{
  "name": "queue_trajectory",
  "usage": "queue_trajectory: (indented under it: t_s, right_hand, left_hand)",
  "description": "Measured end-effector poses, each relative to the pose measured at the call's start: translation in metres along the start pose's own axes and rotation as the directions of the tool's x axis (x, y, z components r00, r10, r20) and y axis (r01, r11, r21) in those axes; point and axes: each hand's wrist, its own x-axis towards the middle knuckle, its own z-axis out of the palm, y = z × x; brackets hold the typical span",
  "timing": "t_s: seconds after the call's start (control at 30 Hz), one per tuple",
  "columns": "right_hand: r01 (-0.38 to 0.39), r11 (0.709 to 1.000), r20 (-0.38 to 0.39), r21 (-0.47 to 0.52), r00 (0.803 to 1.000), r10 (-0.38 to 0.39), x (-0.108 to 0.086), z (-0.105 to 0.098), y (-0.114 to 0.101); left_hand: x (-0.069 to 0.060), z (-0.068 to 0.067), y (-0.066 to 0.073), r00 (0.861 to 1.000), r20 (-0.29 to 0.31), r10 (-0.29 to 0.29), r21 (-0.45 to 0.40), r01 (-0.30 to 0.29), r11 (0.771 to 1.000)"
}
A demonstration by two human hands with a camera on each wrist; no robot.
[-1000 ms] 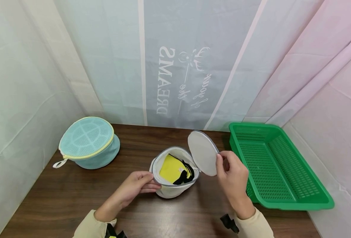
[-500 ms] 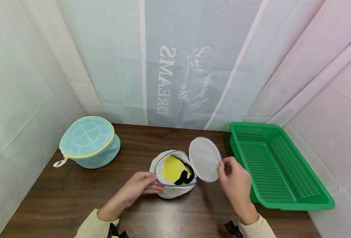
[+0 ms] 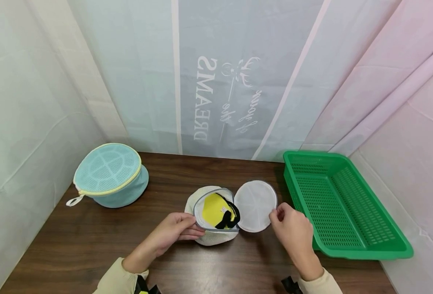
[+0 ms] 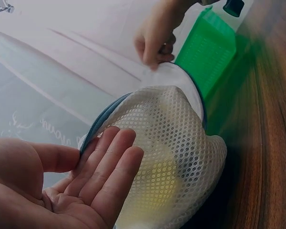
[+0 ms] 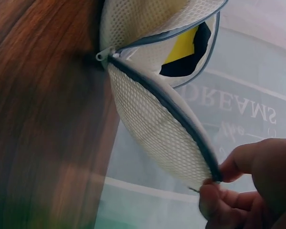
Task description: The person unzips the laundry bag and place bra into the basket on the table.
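A white mesh laundry bag [image 3: 216, 238] with a grey-blue zip edge stands on the table, its round lid [image 3: 256, 206] swung out to the right. Inside lies a yellow fabric item [image 3: 212, 208] with black straps; its exact kind cannot be told. My left hand [image 3: 179, 228] pinches the bag's left rim between thumb and fingers, the other fingers lying along the mesh wall [image 4: 181, 138]. With thumb and fingertips my right hand [image 3: 293, 228] pinches the outer edge of the lid. Near the hinge, the zip pull [image 5: 104, 54] hangs in the right wrist view.
At the left stands a light blue mesh laundry bag [image 3: 107, 169] with a yellow zip and a white loop. A green plastic basket [image 3: 302, 196] stands close to the right hand. Printed curtains [image 3: 146, 81] hang behind and beside the brown wooden table [image 3: 65, 241].
My right hand has drawn the lid rightward and down, from nearly upright to almost flat. The bag's mouth has tipped slightly right, and my left hand has shifted a little right with its rim.
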Motion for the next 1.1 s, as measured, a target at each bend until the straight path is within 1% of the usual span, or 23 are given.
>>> queue_trajectory:
  t_s: [0.07,0.1,0.2,0.33,0.53,0.7,1.1]
  right_hand:
    - [-0.039,0.999,0.073,-0.031,0.996,0.041,-0.001,0.000,0.002]
    - [-0.057,0.997,0.113,-0.047,0.992,0.062,-0.001,0.000,0.003]
    - [-0.091,0.991,0.218,-0.094,0.970,0.110,-0.001,0.000,0.007]
    - [-0.107,0.981,0.307,-0.162,0.939,0.153,-0.003,0.004,0.014]
    - [-0.106,0.965,0.393,-0.239,0.899,0.196,-0.008,0.016,0.026]
    - [-0.119,0.959,0.446,-0.259,0.866,0.228,-0.009,0.024,0.033]
    - [-0.120,0.946,0.533,-0.301,0.801,0.271,-0.009,0.031,0.033]
  left_hand:
    - [0.000,0.000,0.000,1.000,0.004,-0.001,0.001,0.001,1.000]
    - [-0.001,0.000,0.000,1.000,0.006,-0.001,0.001,0.001,1.000]
    - [-0.001,0.001,0.000,1.000,0.007,-0.002,0.003,0.002,1.000]
    - [-0.002,0.001,0.000,1.000,0.004,-0.001,0.005,0.001,1.000]
    - [0.000,0.001,-0.002,1.000,0.011,-0.004,-0.004,0.004,1.000]
    - [0.001,0.002,-0.002,1.000,0.015,0.002,0.000,-0.002,1.000]
    - [0.001,0.003,-0.001,1.000,0.016,0.014,-0.003,-0.014,1.000]
